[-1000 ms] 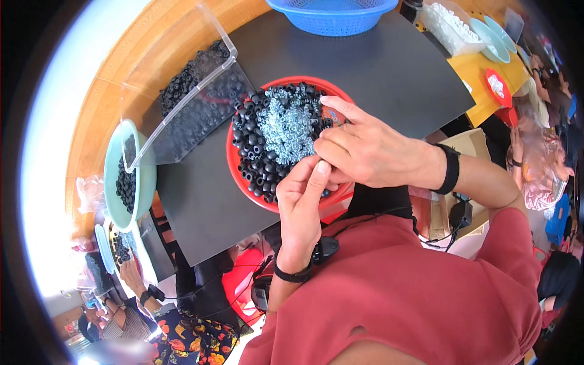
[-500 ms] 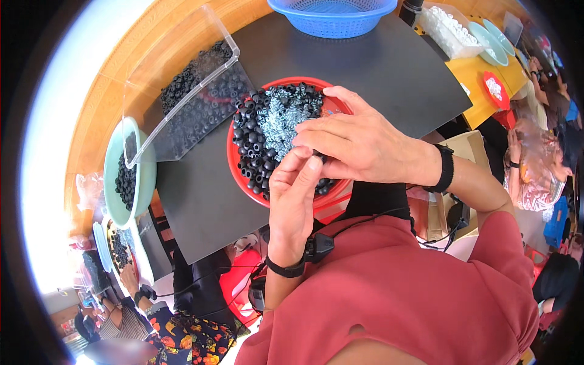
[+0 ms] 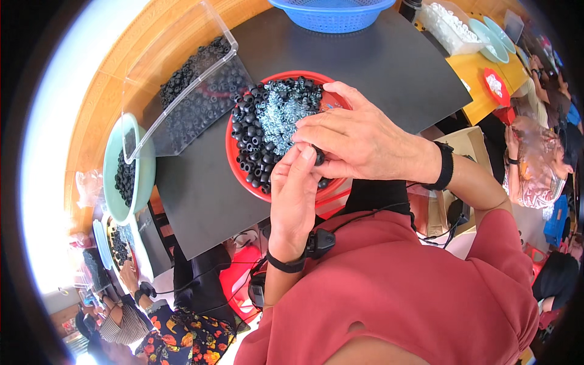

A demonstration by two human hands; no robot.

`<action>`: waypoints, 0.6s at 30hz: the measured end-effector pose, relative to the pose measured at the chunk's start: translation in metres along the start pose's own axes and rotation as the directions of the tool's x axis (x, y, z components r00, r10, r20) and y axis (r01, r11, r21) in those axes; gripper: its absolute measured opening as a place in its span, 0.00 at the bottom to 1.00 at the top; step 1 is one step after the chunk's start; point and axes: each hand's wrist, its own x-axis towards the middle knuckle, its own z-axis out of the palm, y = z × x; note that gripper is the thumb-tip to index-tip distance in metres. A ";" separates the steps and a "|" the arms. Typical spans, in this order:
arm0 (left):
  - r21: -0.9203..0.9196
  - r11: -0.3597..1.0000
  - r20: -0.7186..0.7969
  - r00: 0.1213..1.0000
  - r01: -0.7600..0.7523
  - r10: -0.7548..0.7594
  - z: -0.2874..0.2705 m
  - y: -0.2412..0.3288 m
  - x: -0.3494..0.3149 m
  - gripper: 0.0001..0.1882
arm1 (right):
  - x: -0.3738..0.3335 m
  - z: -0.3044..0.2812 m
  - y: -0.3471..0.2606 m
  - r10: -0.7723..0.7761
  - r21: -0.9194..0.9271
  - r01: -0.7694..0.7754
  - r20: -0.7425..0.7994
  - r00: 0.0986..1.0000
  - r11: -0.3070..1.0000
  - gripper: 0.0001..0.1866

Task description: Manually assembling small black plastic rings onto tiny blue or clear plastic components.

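My hands meet over a red basin (image 3: pixel 233 159). In it lie many small hollow black plastic parts (image 3: pixel 249 131) and a heap of small, clear bluish pieces (image 3: pixel 283 115). A rounded black plastic part (image 3: pixel 319 156) shows between my fingers. My right hand (image 3: pixel 359 140) is closed around it, fingers bent over from the right. My left hand (image 3: pixel 293 191) comes up from below, thumb and fingers pinched together against that part. What the left fingertips grip is hidden by the thumb and the right fingers.
A clear plastic box (image 3: pixel 182 106) of black parts lies tilted at the left, beside a pale green basin (image 3: pixel 146 182) with more. A blue basket (image 3: pixel 334 18) stands at the dark table's far edge. A cardboard box (image 3: pixel 471 146) is at the right. Other people work on both sides.
My fingers have shifted slightly, so the black part between them shows more plainly. The left hand has turned a little; both hands stay over the red basin.
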 end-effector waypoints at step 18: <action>0.055 0.996 -0.020 0.997 -0.071 0.072 -0.009 -0.005 -0.004 0.11 | -0.001 0.001 -0.002 -0.056 -0.160 0.046 -0.060 0.997 0.986 0.22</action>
